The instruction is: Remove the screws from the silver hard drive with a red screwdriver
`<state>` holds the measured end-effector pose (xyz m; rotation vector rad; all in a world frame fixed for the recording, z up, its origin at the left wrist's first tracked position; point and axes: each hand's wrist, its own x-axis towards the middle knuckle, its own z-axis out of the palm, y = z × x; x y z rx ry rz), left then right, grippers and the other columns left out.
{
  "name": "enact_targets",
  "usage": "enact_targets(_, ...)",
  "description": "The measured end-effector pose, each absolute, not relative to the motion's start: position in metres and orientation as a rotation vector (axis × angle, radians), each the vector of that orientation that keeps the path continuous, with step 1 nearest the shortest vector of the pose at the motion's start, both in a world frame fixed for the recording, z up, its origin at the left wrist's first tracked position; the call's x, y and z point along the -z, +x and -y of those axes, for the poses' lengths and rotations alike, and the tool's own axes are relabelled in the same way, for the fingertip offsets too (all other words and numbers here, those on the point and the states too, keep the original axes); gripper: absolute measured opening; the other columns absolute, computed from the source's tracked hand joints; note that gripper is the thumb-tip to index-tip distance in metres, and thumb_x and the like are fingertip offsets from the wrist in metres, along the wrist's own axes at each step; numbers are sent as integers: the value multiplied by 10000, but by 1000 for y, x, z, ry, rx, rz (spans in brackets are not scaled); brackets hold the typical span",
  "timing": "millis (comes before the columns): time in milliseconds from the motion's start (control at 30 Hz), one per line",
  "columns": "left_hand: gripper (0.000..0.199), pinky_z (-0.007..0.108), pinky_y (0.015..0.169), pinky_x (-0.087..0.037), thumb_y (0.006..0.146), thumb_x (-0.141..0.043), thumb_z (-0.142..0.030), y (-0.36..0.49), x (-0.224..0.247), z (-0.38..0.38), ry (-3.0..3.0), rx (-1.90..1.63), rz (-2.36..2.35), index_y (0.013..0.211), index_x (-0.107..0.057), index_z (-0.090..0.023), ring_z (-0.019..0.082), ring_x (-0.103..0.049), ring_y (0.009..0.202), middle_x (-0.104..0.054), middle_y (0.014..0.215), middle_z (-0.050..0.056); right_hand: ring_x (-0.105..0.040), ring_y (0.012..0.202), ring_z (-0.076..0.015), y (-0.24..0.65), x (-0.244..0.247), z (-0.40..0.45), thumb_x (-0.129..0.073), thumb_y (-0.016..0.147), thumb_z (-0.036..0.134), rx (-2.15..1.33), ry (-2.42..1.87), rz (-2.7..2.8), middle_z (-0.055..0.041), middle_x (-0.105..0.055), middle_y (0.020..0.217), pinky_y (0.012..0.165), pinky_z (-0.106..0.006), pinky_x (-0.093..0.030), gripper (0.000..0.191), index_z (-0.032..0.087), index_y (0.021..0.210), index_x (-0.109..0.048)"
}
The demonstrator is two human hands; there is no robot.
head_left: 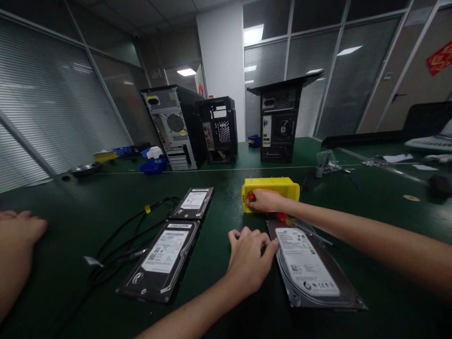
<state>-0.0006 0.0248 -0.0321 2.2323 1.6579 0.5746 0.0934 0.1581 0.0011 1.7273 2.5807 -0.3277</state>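
Observation:
My left hand (247, 256) rests on the table with bent fingers slightly apart. Nothing shows in it, and its thumb tip is at the left edge of a hard drive (305, 261) lying label up. My right hand (265, 200) reaches across into a yellow plastic bin (287, 189) tipped toward me. Its fingers are closed near the bin's left end, beside a small red piece (251, 197) whose kind I cannot make out. Another red bit (281, 216) and a thin rod-like tool (310, 230) lie at the drive's far end, partly hidden under my right forearm.
Two more hard drives (165, 249) lie end to end on the left, beside black cables (130, 230). Another person's hand (21, 230) is at the left edge. Computer cases (176, 127) stand at the back. Blue bins (153, 165) and a plastic bag (326, 161) are farther off.

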Motion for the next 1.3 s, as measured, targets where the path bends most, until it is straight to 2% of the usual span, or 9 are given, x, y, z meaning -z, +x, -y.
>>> enact_targets(333,417,421,805,-282,962,-287,-370,-1,33,-26,2247,-568,-1658,721,-579,-195,194,-497,870,-634,819,0,-592,966,-191,100,-2,-160,-519,889,314,363,1711,-2610,-86,-574,1140,810,-392,-507,312,147,1152,-540)
enact_targets(467,392,413,798,-285,955,-315,-358,-2,34,-26,2251,-570,-1668,703,-563,-190,190,-500,862,-630,801,-6,-605,928,-181,106,-3,-153,-508,894,330,305,1664,-2695,-76,-601,1088,796,-378,-507,294,143,1114,-561)
enact_targets(567,377,413,791,-286,952,-325,-350,-1,34,-25,2261,-570,-1662,717,-571,-188,189,-502,863,-635,813,-3,-617,960,-223,110,-7,-136,-480,883,304,162,1602,-2811,-69,-648,1046,807,-363,-470,233,190,1042,-608)
enact_targets(700,374,412,783,-281,953,-320,-338,-1,34,-26,2266,-558,-1657,737,-586,-188,190,-496,877,-646,837,7,-643,915,-278,122,-23,-109,-474,832,282,-34,1540,-2899,-89,-684,974,722,-352,-445,237,209,1006,-618)
enact_targets(867,397,410,799,-274,962,-294,-346,-2,33,-26,2258,-557,-1652,732,-575,-187,184,-492,877,-635,829,0,-665,805,-250,162,-41,-82,-477,831,297,-236,1435,-2910,-73,-702,940,587,-301,-407,208,209,957,-618)
enact_targets(967,398,407,814,-268,965,-291,-351,-2,34,-26,2257,-571,-1626,742,-580,-194,182,-493,881,-635,837,-5,-664,697,-210,198,-32,-67,-491,830,272,-367,1404,-2899,-51,-707,902,524,-282,-385,165,221,931,-611)
enact_targets(1100,406,404,813,-265,967,-287,-360,-2,34,-26,2247,-579,-1633,747,-586,-197,187,-495,880,-633,831,-7,-678,696,-209,237,-4,-50,-534,802,222,-395,1379,-2847,-63,-712,942,532,-292,-428,244,234,1036,-601)
enact_targets(1300,438,397,806,-265,968,-279,-396,-2,33,-25,2245,-588,-1630,727,-582,-192,185,-493,867,-615,804,-14,-652,616,-195,252,10,-39,-481,845,247,-299,1423,-2793,-33,-684,877,498,-302,-420,165,243,983,-570)
